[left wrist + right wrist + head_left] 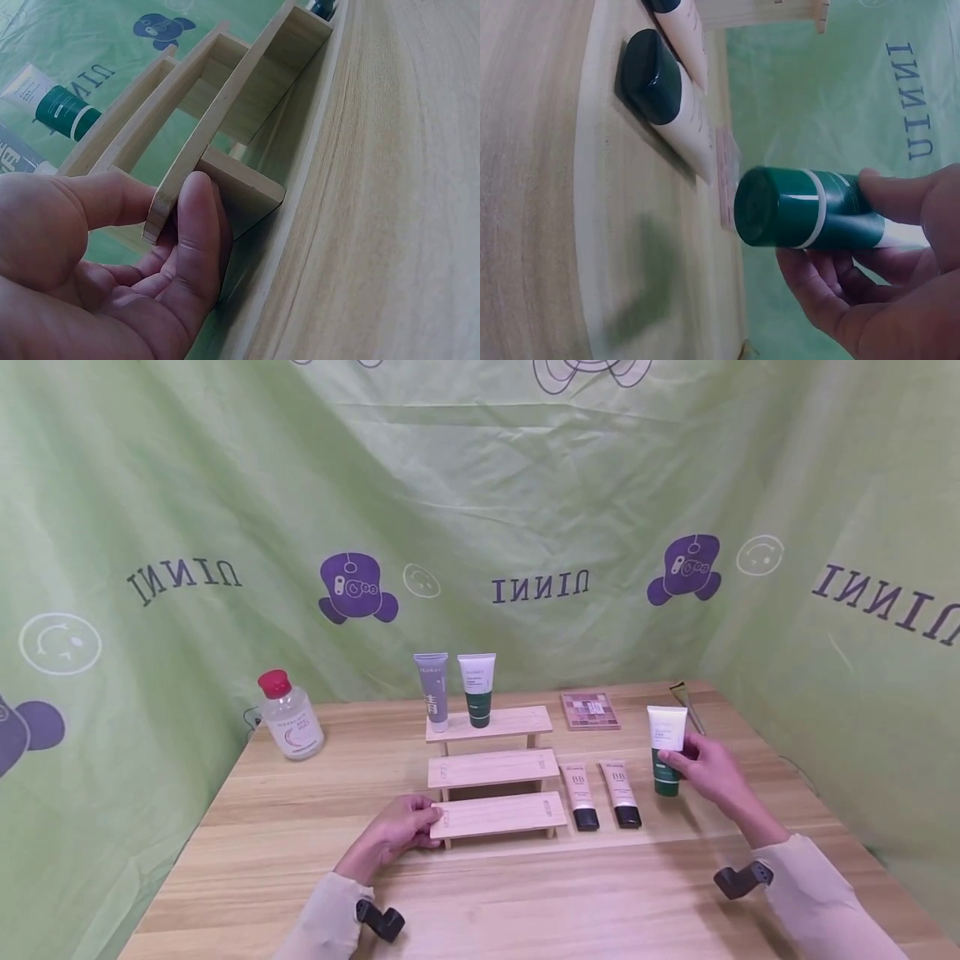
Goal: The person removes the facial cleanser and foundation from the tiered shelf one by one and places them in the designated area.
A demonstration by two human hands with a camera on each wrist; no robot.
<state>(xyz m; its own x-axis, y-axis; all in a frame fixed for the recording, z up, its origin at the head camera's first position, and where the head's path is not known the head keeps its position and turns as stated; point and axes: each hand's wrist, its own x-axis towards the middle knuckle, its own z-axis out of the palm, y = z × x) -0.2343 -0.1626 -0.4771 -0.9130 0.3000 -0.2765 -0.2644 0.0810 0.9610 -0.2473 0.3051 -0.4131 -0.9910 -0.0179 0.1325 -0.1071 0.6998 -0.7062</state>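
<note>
In the head view my left hand (401, 827) pinches the left end of the lowest step (501, 815) of a three-step wooden stand. The left wrist view shows my thumb on the board's edge and fingers below it. With my right hand (708, 770) I grip a white and green cosmetic tube (667, 728), its green cap (761, 208) downward, raised off the table. A grey-purple tube (432, 693) and a similar white and green tube (477, 687) stand upright on the top step (517, 724). The middle step (461, 770) bears no tubes.
Two pinkish BB cream tubes (579, 793) with black caps lie right of the stand. Behind them are a makeup palette (590, 711) and a brush (688, 708). A clear bottle with a red cap (294, 720) stands at the back left. Green cloth (450, 485) surrounds the table.
</note>
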